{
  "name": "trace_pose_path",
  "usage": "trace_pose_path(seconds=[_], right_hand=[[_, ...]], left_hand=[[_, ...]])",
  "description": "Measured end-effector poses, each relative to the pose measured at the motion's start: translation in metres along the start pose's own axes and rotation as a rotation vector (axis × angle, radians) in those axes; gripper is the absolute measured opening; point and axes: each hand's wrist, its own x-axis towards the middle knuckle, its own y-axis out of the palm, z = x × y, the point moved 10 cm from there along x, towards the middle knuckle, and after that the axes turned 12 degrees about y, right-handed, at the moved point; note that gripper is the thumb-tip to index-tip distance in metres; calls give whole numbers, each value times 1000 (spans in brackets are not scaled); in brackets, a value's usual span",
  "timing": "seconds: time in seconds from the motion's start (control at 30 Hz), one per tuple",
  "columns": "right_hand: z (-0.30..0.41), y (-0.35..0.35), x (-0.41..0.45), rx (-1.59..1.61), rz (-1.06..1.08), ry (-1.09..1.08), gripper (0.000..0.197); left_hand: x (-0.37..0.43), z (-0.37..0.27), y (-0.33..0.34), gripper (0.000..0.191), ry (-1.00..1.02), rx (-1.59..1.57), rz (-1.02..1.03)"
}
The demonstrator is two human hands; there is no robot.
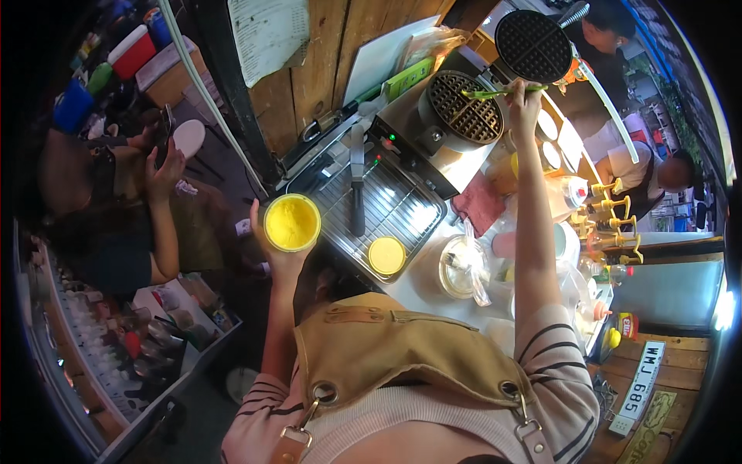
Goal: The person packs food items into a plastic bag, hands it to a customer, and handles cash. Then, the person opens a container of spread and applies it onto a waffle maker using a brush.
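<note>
My left hand (pixel 284 255) holds a round tub of yellow spread (pixel 293 223), its open top facing up. In my right hand (pixel 524 101) is a green-handled brush or spatula (pixel 493 93); its tip touches the lower plate of a round waffle iron (pixel 464 116). The iron stands open, its gridded upper plate (pixel 533 45) raised behind my right hand. Below the iron, a wire rack over a tray (pixel 394 191) carries a dark-handled offset spatula (pixel 357 185) and a round yellow lid (pixel 386 256).
A red cloth (pixel 479 203) lies beside the iron. Several pump bottles (pixel 571 191) and a clear container with a plastic bag (pixel 461 264) stand at right. On the left sits a person (pixel 133 203) holding a phone. Other people (pixel 649 168) are beyond the counter.
</note>
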Motion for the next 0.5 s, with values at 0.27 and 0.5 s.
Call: trace_pose_path(seconds=[0.27, 0.5], right_hand=[[-33, -30, -8, 269, 36, 128, 11], [-12, -45, -56, 81, -69, 81, 12]], left_hand=[[3, -7, 3, 98, 18, -2, 1], [3, -10, 0, 94, -5, -3, -27]])
